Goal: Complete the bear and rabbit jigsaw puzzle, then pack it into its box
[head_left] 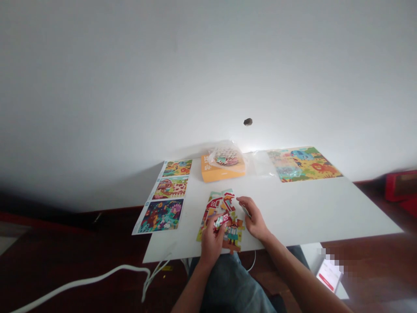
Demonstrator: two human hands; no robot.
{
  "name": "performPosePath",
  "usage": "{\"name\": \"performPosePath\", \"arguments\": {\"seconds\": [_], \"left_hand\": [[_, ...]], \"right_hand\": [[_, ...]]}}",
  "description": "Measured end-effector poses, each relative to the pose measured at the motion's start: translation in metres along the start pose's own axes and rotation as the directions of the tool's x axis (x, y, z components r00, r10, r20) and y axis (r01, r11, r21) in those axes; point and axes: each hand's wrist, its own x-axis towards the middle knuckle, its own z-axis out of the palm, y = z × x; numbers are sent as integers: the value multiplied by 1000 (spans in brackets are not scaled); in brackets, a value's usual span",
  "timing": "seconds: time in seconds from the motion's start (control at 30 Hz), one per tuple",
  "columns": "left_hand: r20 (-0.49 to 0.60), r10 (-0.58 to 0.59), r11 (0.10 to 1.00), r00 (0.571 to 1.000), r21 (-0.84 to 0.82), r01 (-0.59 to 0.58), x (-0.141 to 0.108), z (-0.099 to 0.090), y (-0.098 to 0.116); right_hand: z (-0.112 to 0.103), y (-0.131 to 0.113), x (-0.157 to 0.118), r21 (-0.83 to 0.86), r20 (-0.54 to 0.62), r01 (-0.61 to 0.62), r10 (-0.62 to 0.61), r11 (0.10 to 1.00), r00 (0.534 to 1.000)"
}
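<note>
My left hand (pixel 211 241) pinches a small puzzle piece (pixel 225 218) with red and green print, over a partly joined farm puzzle (pixel 210 210) on the white table. Red barn parts and figures show in the joined pieces; my left hand covers some of them. Just right of the puzzle, my right hand (pixel 255 219) has its fingers curved and apart, with the fingertips near the puzzle's upper right edge. Nothing can be seen between those fingers.
A picture sheet (pixel 163 206) with three scenes lies at the table's left. Behind the puzzle is an orange box (pixel 223 174) under a plastic bag (pixel 226 155) of pieces. An animal puzzle (pixel 306 164) lies at the back right, partly under clear plastic. A white cable (pixel 94 277) hangs left.
</note>
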Motion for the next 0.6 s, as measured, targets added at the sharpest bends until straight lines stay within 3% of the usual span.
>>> {"name": "performPosePath", "arguments": {"seconds": [0.1,0.2,0.33,0.43,0.6], "left_hand": [[-52,-45,998,998,-34,44,0,1,-2],[-64,-94,994,994,-58,90,-1,0,-4],[-67,-110,993,992,-43,108,-1,-1,-4],[-72,-110,993,991,-42,108,0,-2,-4],[-81,-125,989,989,-84,118,1,-2,-7]], "right_hand": [[0,8,0,-3,-138,-109,107,994,985],[1,13,1,107,-232,-257,276,960,933],[6,12,2,280,-147,-395,445,875,883],[7,7,0,186,-75,-413,432,892,899],[4,1,-4,-19,-57,-305,304,952,951]]}}
